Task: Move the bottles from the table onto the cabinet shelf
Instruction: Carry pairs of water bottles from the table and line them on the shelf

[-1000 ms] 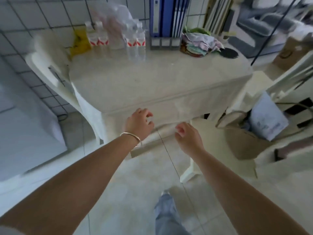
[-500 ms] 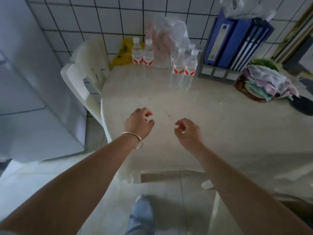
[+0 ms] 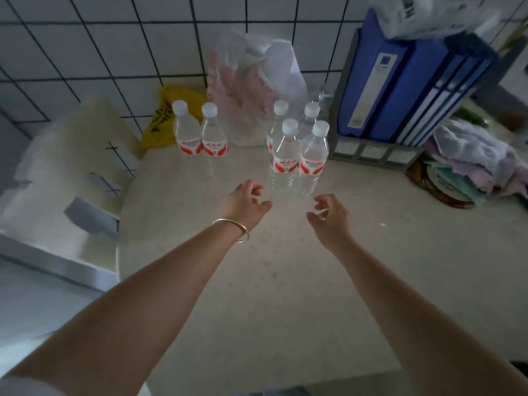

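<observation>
Several clear water bottles with white caps and red-and-white labels stand on the pale table (image 3: 285,281). Two stand side by side at the back left (image 3: 200,130). A cluster stands right of them, its front pair (image 3: 298,155) nearest my hands. My left hand (image 3: 243,202), with a bracelet at the wrist, hovers just short of the front pair, fingers loosely curled and holding nothing. My right hand (image 3: 331,215) hovers to the right of it, also loosely curled and holding nothing. No cabinet shelf is in view.
Blue binders (image 3: 405,87) in a grey rack stand at the back right, with a plastic bag on top. A clear bag (image 3: 251,90) and a yellow bag (image 3: 168,115) lean on the tiled wall. Folded cloths (image 3: 471,164) lie at right. A white chair (image 3: 71,172) stands left of the table.
The view has closed in on the table. Both hands have reached forward over the tabletop toward the front bottles; neither has taken hold of anything.
</observation>
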